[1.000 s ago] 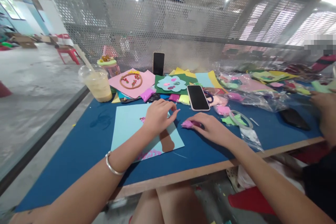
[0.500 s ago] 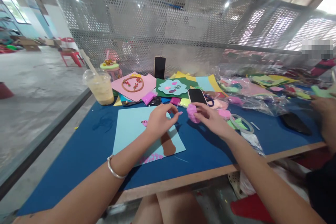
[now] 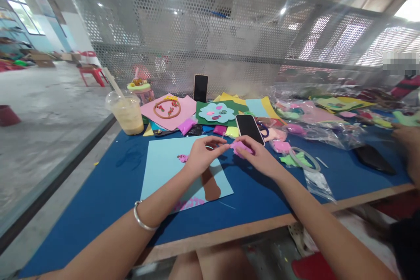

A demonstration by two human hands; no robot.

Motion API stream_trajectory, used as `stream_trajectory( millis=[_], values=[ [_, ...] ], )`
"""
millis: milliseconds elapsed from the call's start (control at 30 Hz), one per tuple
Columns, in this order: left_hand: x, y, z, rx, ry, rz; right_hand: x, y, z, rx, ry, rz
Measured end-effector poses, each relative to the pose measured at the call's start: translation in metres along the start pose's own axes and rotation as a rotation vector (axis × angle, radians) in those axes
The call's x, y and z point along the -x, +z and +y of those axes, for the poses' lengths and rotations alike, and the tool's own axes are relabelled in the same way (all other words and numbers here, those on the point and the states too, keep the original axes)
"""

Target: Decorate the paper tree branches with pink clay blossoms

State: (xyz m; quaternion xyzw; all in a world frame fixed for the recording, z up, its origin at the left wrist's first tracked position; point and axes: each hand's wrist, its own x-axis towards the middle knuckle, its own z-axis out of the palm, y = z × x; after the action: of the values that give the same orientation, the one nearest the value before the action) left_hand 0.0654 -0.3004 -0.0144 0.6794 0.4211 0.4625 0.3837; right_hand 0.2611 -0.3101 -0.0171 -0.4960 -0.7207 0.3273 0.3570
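Note:
My right hand (image 3: 262, 156) holds a lump of pink modelling clay (image 3: 242, 148) above the blue table. My left hand (image 3: 204, 154) is closed in a pinch at the lump's left edge, thumb and index fingertip on the clay. Under my left hand lies a light blue sheet (image 3: 160, 175). On it is a brown trunk shape (image 3: 211, 186), partly hidden by my left hand. A small clump of dark and pink bits (image 3: 183, 158) sits at the upper middle, and pink dabs (image 3: 190, 203) line the bottom edge.
Behind my hands lie a phone (image 3: 250, 129), a pink sheet with a brown ring (image 3: 167, 108) and several coloured clay packets (image 3: 187, 126). A drink cup (image 3: 126, 113) stands at the left. Rightward are a clear ring (image 3: 305, 159), a black object (image 3: 374, 158) and another person's arm (image 3: 408, 144).
My hands have come together. The left fingertips, holding a small pink bit apart from the lump before, now meet the lump in my right hand. The view has tilted slightly.

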Motion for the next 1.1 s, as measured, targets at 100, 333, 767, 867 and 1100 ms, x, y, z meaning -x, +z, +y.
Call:
stream_trajectory(
  millis=[100, 333, 767, 867, 1100],
  values=[
    [0.001, 0.001, 0.000, 0.047, -0.036, -0.019, 0.004, 0.003, -0.009, 0.101, -0.054, -0.052],
    [0.002, 0.002, -0.001, 0.109, -0.057, -0.054, 0.005, 0.008, -0.015, 0.091, -0.107, -0.088],
    [0.004, 0.001, 0.006, 0.154, -0.108, -0.058, 0.006, 0.004, -0.019, 0.123, -0.111, -0.126],
    [0.004, 0.002, 0.006, 0.169, -0.113, -0.065, 0.005, 0.002, -0.019, 0.130, -0.118, -0.134],
    [0.004, 0.005, 0.006, 0.231, -0.143, -0.075, 0.000, -0.002, -0.016, 0.156, -0.156, -0.150]
  ],
)
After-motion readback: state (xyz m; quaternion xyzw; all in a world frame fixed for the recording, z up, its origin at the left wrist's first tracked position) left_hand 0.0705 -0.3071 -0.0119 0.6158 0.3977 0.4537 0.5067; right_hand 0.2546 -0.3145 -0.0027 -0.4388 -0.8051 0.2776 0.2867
